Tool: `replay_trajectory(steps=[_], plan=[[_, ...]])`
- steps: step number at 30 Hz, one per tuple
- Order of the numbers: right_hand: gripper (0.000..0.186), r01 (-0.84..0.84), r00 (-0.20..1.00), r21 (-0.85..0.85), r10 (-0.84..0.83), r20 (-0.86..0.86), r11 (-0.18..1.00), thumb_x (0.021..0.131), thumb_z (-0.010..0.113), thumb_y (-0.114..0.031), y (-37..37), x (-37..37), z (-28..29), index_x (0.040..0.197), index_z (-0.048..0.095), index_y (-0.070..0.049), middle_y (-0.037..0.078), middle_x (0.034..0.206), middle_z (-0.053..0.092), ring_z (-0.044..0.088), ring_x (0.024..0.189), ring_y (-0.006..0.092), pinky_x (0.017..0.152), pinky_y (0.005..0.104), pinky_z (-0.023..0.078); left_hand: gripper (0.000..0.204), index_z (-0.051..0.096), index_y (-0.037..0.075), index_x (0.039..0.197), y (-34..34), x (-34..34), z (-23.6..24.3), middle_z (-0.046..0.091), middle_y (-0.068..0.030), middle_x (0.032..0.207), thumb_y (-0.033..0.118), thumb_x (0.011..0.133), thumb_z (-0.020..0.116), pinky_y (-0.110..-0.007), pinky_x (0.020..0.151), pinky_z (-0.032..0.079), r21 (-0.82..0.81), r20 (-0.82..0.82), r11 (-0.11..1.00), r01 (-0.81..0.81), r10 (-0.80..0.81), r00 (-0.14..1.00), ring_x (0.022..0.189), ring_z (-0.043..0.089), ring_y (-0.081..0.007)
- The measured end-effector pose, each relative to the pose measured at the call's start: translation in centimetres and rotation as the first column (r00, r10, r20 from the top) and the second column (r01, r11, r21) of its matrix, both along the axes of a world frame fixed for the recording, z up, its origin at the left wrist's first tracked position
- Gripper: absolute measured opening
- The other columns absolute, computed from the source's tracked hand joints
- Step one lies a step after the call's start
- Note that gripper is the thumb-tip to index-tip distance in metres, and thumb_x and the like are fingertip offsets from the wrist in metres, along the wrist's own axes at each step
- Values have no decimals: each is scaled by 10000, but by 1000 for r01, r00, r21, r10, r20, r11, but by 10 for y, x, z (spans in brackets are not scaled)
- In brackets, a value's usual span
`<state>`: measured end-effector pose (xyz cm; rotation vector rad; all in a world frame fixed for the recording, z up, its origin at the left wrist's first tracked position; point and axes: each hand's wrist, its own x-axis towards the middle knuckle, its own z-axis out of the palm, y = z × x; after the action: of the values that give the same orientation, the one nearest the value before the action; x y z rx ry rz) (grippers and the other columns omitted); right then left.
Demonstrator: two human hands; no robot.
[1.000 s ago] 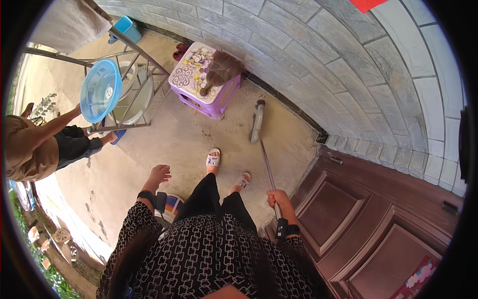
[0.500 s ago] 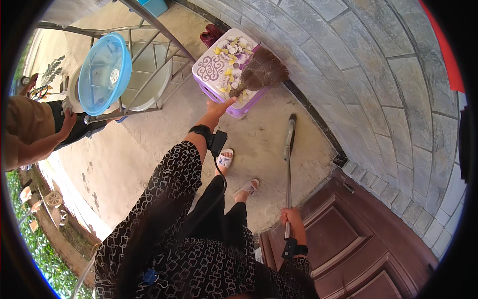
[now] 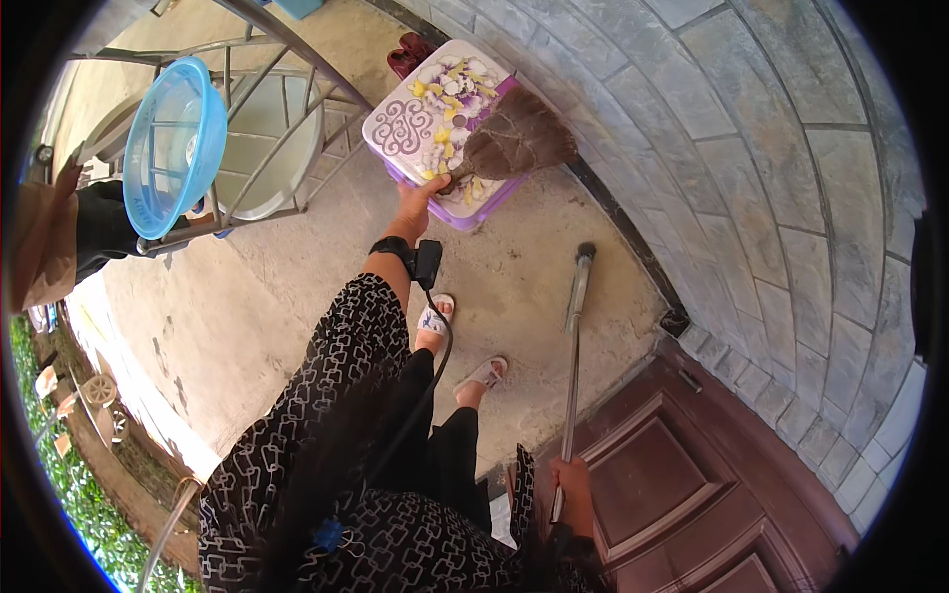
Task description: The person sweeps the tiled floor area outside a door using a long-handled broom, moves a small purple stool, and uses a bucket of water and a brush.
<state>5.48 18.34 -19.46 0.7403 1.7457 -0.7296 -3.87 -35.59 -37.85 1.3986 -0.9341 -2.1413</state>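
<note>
At its handle end, a brown hand broom [image 3: 519, 136] is gripped by my left hand [image 3: 419, 205], whose fingers close round it. The broom's bristles lie over the lid of a white and purple storage box [image 3: 403, 128] with a flower pattern, fanning toward the wall. My right hand [image 3: 571, 478] is wrapped round a long metal-handled tool [image 3: 572, 371]. That tool slants away from me, and its narrow greyish head with a dark end is near the floor; its exact kind cannot be made out.
A metal rack [image 3: 287, 44] at the far left carries a blue basin [image 3: 176, 148] and a pale basin [image 3: 262, 148]. Another person [image 3: 44, 237] stands partly behind it. Dark red shoes [image 3: 409, 54] sit behind the box. A tiled wall [image 3: 751, 178] and a brown door [image 3: 682, 465] bound the right.
My left hand has closed round the broom's handle, and the broom reaches a little further left. My right hand and the metal-handled tool have come slightly lower in view.
</note>
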Motion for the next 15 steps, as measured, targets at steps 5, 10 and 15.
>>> replay_trajectory(steps=[5, 10, 15], plan=[[104, 30, 996, -38, -27, 87, 999, 738, 581, -79, -29, 6, 6, 703, 500, -23, 54, 513, 478, 447, 366, 150, 329, 291, 373, 883, 178, 49, 1296, -14, 25, 0, 413, -132, 1256, 202, 618, 721, -493, 938, 270, 97, 79, 988, 117, -125, 989, 1163, 388, -268], [86, -139, 987, 37, 135, 88, 990, 736, 555, -71, -29, 18, -6, 700, 497, -18, 58, 490, 471, 449, 354, 161, 326, 291, 364, 554, 493, -15, 1042, -13, 18, 16, 597, -149, 983, 322, 640, 673, -361, 745, 459, -378, 641, 831, 408, -82, 763, 853, 590, -277], [144, -156, 986, 40, 153, 71, 987, 744, 549, -76, -28, 25, -13, 623, 490, -26, 55, 454, 457, 446, 337, 166, 325, 298, 356, 370, 522, 23, 904, 9, 4, 59, 598, -176, 915, 332, 724, 619, -408, 706, 468, -299, 872, 562, 771, -166, 460, 838, 585, -337]])
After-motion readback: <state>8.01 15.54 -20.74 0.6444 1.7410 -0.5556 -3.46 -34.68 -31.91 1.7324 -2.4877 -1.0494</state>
